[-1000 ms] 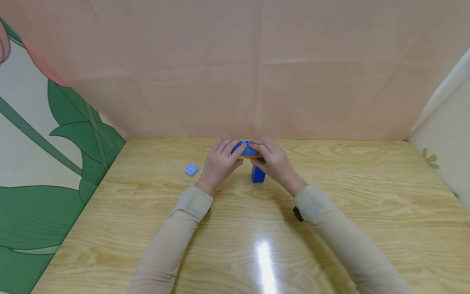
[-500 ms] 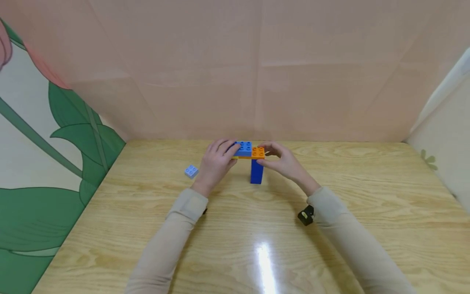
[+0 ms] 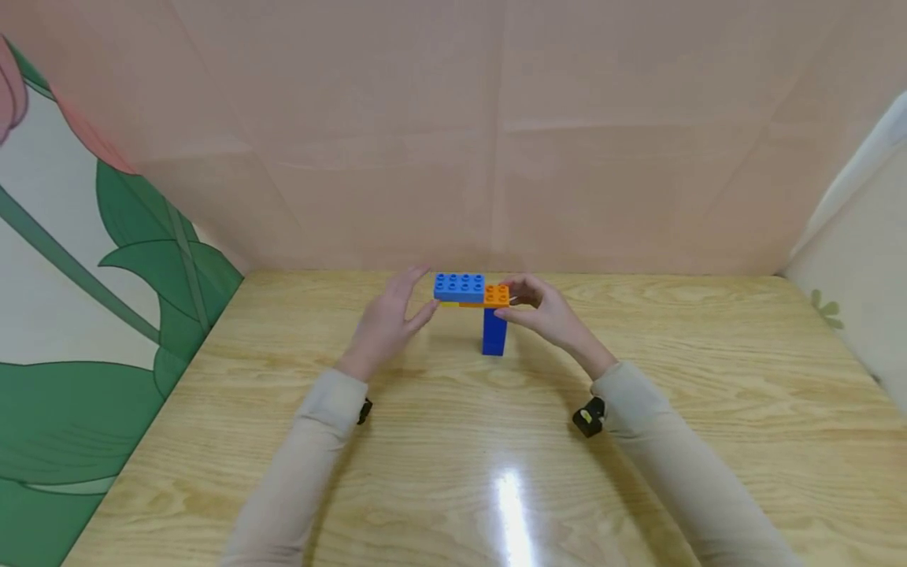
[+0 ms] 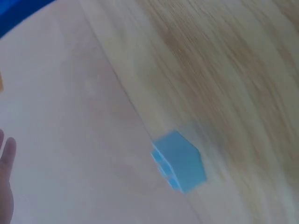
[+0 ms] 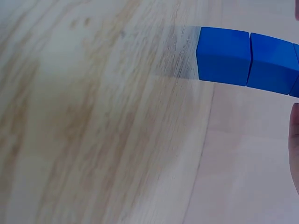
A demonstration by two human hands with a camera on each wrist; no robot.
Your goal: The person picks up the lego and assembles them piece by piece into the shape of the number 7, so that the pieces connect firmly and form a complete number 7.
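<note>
A blue eight-stud building brick point(image 3: 459, 288) sits on the left part of an orange brick point(image 3: 497, 295), with a strip of a yellow brick point(image 3: 449, 304) below it. An upright dark blue brick stack point(image 3: 494, 332) supports the right end; the right wrist view shows blue blocks point(image 5: 223, 56) one on another. My right hand point(image 3: 549, 315) holds the orange brick's right end between thumb and fingers; part of this grip is hidden. My left hand point(image 3: 383, 323) is just left of the blue brick, fingers spread and holding nothing.
A light blue four-stud brick point(image 4: 180, 161) lies on the wooden table point(image 3: 453, 441), at the left in the left wrist view's middle; the left arm hides it in the head view. A pinkish cloth point(image 3: 453, 142) hangs behind the table's far edge.
My left hand has let go of the blue brick and moved left. My right hand drew back from the blue brick's top to the orange end, then stayed there.
</note>
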